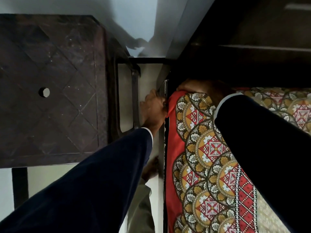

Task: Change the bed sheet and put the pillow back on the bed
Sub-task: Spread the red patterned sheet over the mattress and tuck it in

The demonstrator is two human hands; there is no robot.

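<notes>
Tucking the sheet (202, 145) at the mattress corner: left hand (152, 110) pinches its red edge, right hand (190, 87) curls over the corner. Pull taut before tucking.

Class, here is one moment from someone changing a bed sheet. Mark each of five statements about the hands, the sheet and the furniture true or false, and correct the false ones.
1. The left hand is at the red edge of the patterned sheet by the bed's corner. True.
2. The sheet is plain white. False: it carries red, mustard and white medallions.
3. A dark brown plastic stool stands left of the bed. True.
4. The right hand rests on the stool. False: it is at the head end of the mattress, over the sheet's corner.
5. Both arms are bare. False: both wear dark sleeves.
</notes>
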